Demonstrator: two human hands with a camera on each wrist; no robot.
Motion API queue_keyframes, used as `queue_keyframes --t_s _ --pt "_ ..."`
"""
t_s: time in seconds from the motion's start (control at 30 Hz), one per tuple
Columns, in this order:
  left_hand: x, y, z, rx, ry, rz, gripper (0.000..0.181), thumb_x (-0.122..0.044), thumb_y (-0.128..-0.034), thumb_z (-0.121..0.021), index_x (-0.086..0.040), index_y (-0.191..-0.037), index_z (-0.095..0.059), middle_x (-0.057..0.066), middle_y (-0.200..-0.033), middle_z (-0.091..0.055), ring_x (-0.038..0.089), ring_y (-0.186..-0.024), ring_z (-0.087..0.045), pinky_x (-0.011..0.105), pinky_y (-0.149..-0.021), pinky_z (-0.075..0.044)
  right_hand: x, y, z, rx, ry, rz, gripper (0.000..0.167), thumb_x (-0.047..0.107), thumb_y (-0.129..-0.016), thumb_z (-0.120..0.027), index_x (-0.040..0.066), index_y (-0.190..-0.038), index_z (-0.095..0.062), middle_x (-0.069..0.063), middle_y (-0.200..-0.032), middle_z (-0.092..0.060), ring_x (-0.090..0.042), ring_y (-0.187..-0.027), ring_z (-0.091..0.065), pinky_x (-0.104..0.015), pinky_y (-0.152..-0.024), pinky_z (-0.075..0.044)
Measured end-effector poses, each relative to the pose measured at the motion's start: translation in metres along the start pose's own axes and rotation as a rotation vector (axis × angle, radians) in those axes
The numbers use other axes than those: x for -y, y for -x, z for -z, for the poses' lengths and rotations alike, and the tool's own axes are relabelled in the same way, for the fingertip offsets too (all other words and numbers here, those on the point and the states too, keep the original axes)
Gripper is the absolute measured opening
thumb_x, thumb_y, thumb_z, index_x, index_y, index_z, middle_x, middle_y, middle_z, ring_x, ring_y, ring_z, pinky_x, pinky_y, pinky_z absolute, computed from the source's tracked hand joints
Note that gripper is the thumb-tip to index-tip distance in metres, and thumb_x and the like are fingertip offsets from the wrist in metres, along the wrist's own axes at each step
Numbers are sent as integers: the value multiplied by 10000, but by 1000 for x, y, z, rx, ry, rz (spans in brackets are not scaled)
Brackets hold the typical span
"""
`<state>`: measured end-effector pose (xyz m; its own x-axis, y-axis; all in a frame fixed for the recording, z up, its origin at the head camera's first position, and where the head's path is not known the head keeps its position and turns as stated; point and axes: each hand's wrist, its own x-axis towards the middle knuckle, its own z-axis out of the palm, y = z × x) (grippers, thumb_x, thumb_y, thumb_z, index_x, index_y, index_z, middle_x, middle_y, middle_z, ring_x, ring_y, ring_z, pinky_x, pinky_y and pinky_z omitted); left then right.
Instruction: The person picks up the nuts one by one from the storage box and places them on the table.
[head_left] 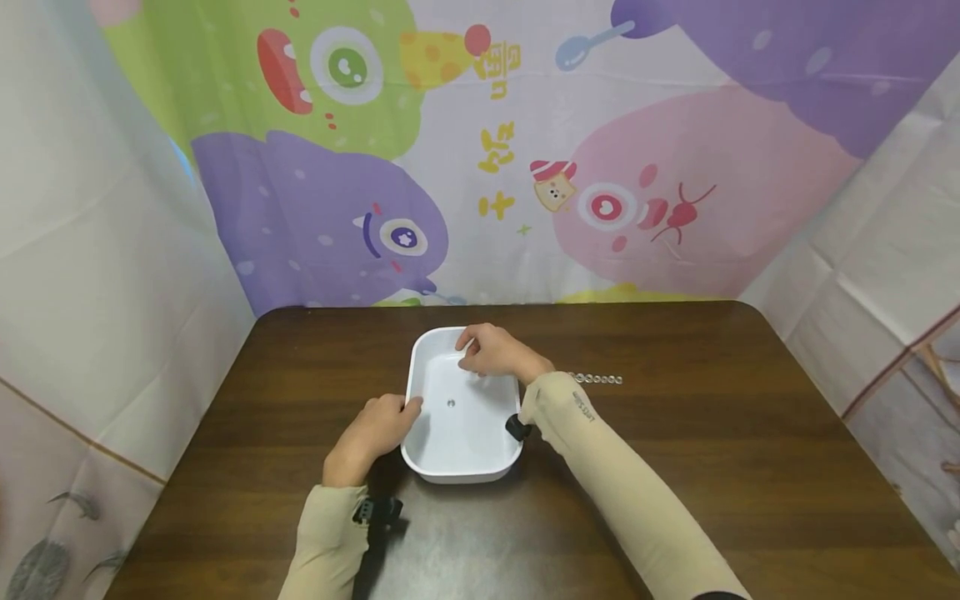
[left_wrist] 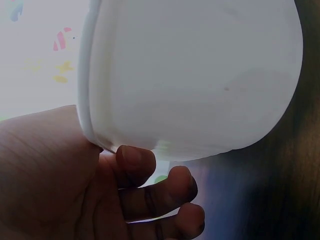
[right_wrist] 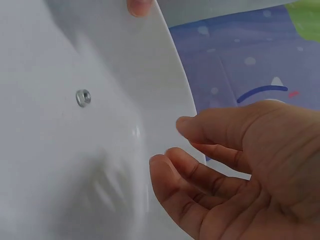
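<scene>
A white rectangular tray [head_left: 461,454] with rounded corners is on the brown table. My left hand [head_left: 375,429] grips its left rim, the thumb over the edge and the fingers outside, below the rim in the left wrist view. One small metal nut [right_wrist: 83,98] lies on the tray floor. Over the tray's far right part is my right hand [head_left: 497,352]. In the right wrist view its thumb and fingertips stand apart, with nothing seen between them. A row of several small metal rings or nuts [head_left: 597,379] lies right of the tray, partly behind the right forearm.
The dark wooden table [head_left: 712,467] extends around the tray on all sides. A cartoon-printed cloth [head_left: 495,250] hangs at its far edge, and pale cloths hang at the left and right. Black wrist cameras [head_left: 378,510] are worn on both arms.
</scene>
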<state>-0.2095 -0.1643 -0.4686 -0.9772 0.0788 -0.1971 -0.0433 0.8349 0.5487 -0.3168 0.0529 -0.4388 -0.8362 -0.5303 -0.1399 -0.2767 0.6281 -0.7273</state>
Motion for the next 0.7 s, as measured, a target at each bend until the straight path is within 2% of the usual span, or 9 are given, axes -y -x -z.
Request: queue_keyframes --t_s 0.1,0.33,0.53,0.7 --pt "0 0 0 1 -1 -2 434 -358 -1059 -434 -58 -897 -702 71 -811 -642 207 -781 -584 375 -731 -488 2 -2 -3 13 17 11 321 111 -938 -705 1 -1236 -655 -106 -941 -706 -173 -690 -672 -259 -692 -528" --pt "0 0 -1 -3 -1 -10 444 -361 -1059 -426 -59 -876 -697 67 -775 -618 207 -767 -575 354 -711 -472 5 -4 -12 13 -15 7 309 114 -929 -712 0 -1212 -660 -86 -914 -685 -192 -691 -672 -251 -652 -529" --pt "0 1 -1 4 7 -7 440 -356 -1059 -430 -53 -898 -705 66 -770 -614 203 -758 -569 345 -697 -465 2 -8 -20 34 -37 -6 281 59 -915 -723 -23 -1175 -654 -78 -873 -652 -128 -638 -610 -232 -628 -516" --pt "0 1 0 -4 0 -20 440 -354 -1058 -431 -60 -859 -691 66 -755 -605 205 -754 -565 349 -697 -466 2 -9 -25 71 -12 -14 233 9 -889 -711 -22 -1118 -680 -52 -822 -644 -97 -602 -581 -201 -603 -478"
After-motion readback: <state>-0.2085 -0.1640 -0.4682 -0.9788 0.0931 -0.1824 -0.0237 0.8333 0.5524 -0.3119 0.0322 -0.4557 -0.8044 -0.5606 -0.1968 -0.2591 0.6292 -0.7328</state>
